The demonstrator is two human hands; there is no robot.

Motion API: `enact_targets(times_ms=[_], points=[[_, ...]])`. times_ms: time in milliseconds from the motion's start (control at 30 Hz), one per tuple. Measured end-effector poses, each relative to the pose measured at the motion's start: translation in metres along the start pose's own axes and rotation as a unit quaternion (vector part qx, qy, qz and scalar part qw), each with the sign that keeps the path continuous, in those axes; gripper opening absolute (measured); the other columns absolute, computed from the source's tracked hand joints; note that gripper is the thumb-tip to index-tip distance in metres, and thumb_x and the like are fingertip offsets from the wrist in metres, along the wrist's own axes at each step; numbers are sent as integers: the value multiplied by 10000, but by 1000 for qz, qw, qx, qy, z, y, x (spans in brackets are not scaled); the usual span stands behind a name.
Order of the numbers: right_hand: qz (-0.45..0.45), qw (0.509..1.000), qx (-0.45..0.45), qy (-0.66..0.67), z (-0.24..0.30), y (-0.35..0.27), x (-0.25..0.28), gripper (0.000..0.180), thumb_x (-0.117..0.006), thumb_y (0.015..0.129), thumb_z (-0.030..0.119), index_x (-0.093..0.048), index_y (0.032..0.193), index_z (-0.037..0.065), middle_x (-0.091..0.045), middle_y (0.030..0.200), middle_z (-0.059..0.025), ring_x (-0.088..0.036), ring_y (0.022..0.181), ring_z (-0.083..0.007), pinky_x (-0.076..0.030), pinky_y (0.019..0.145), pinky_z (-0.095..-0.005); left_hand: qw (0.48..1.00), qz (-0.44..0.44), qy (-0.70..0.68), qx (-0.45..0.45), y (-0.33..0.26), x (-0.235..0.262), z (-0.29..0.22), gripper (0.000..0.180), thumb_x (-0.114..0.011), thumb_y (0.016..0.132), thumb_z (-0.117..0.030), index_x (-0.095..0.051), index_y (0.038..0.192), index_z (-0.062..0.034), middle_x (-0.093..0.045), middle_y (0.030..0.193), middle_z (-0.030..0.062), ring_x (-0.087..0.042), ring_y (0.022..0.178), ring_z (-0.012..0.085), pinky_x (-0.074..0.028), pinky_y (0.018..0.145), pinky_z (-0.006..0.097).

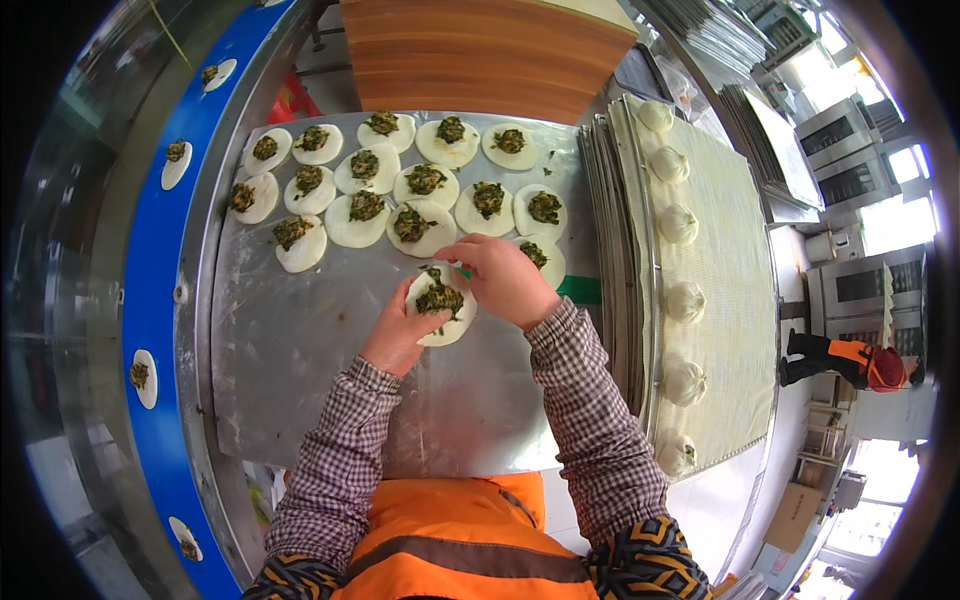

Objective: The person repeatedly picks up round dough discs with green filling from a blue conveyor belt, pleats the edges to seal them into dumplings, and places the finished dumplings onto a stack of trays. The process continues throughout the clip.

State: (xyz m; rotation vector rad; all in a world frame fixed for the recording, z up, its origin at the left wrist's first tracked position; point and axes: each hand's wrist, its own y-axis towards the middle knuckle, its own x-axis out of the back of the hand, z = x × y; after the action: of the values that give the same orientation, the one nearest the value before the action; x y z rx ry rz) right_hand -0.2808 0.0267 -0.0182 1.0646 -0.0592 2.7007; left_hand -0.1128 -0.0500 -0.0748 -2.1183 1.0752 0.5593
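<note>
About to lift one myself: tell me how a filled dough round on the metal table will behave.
Likely floppy: the round in the left hand curves to the palm. The loose green filling may spill if tilted. It probably tears easily, being thin, and the right hand works only its edge.

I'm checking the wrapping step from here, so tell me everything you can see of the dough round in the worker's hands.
The dough round is a pale, soft-looking disc with a mound of dark green chopped filling at its middle. It lies open and unpleated, cupped in the left hand just above the metal table. The right hand reaches over its upper right edge, fingertips on the rim by the filling. It sits nearer the person than the rows of filled rounds.
</note>
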Motion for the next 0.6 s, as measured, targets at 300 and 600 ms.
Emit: enact_targets(times_ms=[300,600], points=[[-32,992,97,71,67,-30,-35,370,-573,733,-83,-674,1061,56,-621,1067,-155,-603,966,-345,-505,826,-385,990,95,-96,39,-69,32,-20,499,-631,893,-103,-423,1339,-22,-567,1253,99,-576,1147,228,-481,986,394],[-82,979,-4,189,100,-69,-63,261,-585,825,-68,-648,1059,28,-643,981,-101,-629,871,-207,-507,771,-292,998,28,-59,5,-127,41,-29,432,-612,891,-51,-457,1293,-35,-586,1201,90,-599,1094,217,-526,924,372]])
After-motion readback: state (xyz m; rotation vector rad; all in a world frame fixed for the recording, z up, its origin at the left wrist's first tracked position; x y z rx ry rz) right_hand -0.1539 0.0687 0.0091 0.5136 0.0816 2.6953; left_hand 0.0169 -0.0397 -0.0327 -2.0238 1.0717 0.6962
